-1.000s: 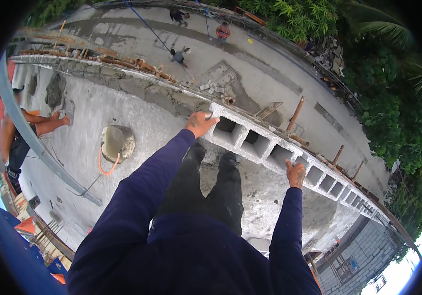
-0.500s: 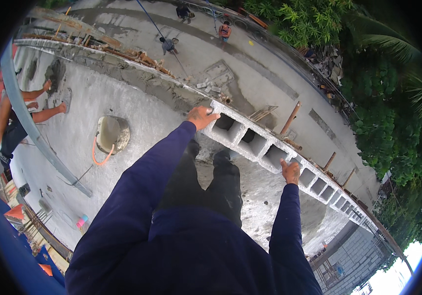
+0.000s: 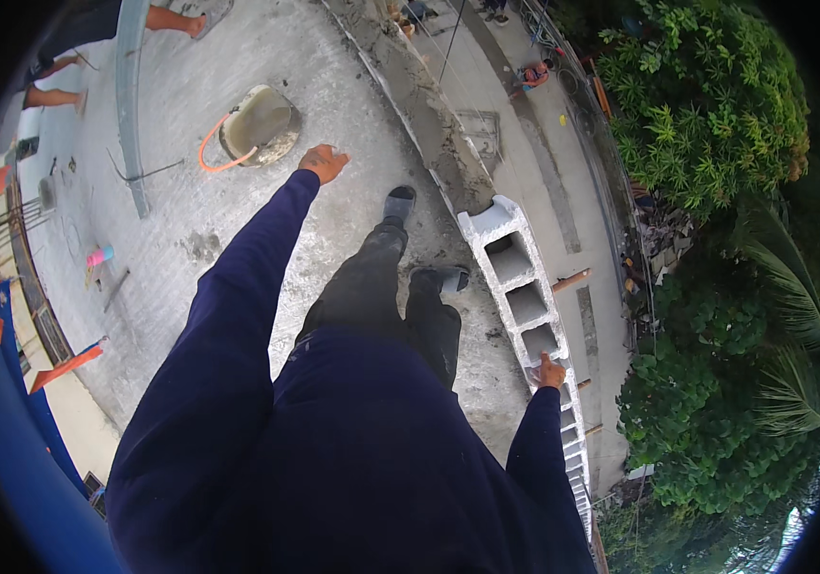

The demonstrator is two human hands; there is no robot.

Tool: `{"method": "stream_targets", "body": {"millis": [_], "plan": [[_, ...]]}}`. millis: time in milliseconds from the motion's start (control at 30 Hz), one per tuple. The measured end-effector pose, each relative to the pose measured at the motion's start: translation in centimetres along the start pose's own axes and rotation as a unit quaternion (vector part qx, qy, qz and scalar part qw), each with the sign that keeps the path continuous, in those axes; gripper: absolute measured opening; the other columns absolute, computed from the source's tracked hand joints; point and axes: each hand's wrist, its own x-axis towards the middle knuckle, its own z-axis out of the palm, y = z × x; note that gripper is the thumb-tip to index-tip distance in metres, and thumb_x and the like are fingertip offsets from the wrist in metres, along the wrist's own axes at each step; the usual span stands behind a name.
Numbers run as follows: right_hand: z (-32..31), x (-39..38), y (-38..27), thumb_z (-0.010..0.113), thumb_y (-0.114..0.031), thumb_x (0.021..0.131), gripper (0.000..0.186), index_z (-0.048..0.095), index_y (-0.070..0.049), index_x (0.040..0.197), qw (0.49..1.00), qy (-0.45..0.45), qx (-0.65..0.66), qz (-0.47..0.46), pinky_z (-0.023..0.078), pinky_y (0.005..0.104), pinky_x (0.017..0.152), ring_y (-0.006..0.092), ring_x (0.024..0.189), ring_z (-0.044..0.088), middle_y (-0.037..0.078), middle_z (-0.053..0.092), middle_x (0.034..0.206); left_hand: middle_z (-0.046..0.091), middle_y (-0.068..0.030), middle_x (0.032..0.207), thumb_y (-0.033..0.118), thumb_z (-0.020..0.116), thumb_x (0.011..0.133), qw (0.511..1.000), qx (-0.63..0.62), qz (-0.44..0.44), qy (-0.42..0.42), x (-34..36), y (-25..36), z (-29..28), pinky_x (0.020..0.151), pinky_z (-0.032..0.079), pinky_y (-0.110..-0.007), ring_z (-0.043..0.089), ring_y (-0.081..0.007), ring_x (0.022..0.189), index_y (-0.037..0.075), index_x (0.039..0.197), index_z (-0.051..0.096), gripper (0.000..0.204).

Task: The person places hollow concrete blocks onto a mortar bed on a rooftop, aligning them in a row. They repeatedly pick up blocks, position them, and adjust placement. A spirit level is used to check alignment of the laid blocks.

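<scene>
My left hand is off the wall and in the air above the concrete floor, its fingers apart with nothing in them. It is nearest to a mortar-caked bucket with an orange hose-like handle. On the right, my right hand grips the top edge of a hollow concrete block in the wall row. The block's square cells face up. Beyond its far end, a strip of wet grey mortar runs along the wall top.
A drop lies past the wall, with a paved street below and a person on it. Pipe stubs jut outward from the wall. A curved metal bar and another person's leg are at upper left. Trees stand right.
My left hand has let go of the block's far end and moved left toward the bucket. My right hand stays on the block row. The view has turned, so the wall runs more steeply.
</scene>
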Motion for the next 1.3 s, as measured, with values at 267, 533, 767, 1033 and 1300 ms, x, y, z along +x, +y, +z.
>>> {"method": "stream_targets", "body": {"millis": [267, 533, 767, 1033, 1300], "plan": [[-9.5, -7.8, -4.8, 0.058, -0.037, 0.083, 0.054, 0.049, 0.007, 0.113, 0.95, -0.272, 0.145, 0.052, 0.05, 0.0471, 0.078, 0.0325, 0.093, 0.061, 0.022, 0.061, 0.102, 0.055, -0.0241, 0.114, 0.047, 0.054, 0.08, 0.99, -0.081, -0.078, -0.087, -5.8, -5.6, 6.2, 0.092, 0.041, -0.039, 0.052, -0.0353, 0.108, -0.003, 0.111, 0.057, 0.058], [-14.2, -12.7, -7.8, 0.058, -0.037, 0.083, 0.049, 0.054, 0.008, 0.102, 0.931, -0.325, 0.159, 0.042, 0.053, 0.041, 0.067, 0.0292, 0.075, 0.066, 0.02, 0.065, 0.086, 0.061, -0.0092, 0.111, 0.035, 0.057, 0.083, 0.893, -0.343, -0.202, -0.208, -9.8, -6.4, 8.1, 0.071, 0.049, -0.034, 0.064, -0.0231, 0.079, 0.001, 0.117, 0.052, 0.049], [-12.5, -23.0, -6.4, 0.053, -0.046, 0.084, 0.053, 0.055, 0.005, 0.1, 0.882, -0.196, 0.405, 0.138, 0.052, 0.0363, 0.068, 0.0219, 0.074, 0.066, 0.015, 0.067, 0.086, 0.055, -0.0241, 0.114, 0.042, 0.06, 0.079, 0.96, 0.02, -0.001, -0.278, 3.9, 0.2, 1.9, 0.083, 0.047, -0.04, 0.059, -0.036, 0.097, -0.008, 0.115, 0.049, 0.063], [4.6, -49.0, -12.2, 0.054, -0.038, 0.085, 0.045, 0.058, 0.005, 0.097, 0.741, -0.181, 0.53, 0.371, 0.054, 0.0372, 0.059, 0.0256, 0.07, 0.066, 0.017, 0.067, 0.081, 0.063, -0.0191, 0.078, 0.042, 0.063, 0.076, 0.901, 0.184, 0.172, -0.353, 16.9, 3.7, -3.3, 0.056, 0.05, -0.034, 0.064, -0.0265, 0.064, -0.011, 0.107, 0.052, 0.063], [10.8, -64.2, -23.2, 0.053, -0.032, 0.088, 0.041, 0.057, 0.007, 0.099, 0.615, -0.235, 0.576, 0.486, 0.054, 0.0387, 0.061, 0.0277, 0.073, 0.066, 0.018, 0.067, 0.083, 0.065, -0.0095, 0.093, 0.041, 0.057, 0.082, 0.795, 0.248, 0.227, -0.505, 17.6, 9.8, -1.9, 0.057, 0.049, -0.032, 0.064, -0.0208, 0.07, 0.001, 0.105, 0.06, 0.046]]}}
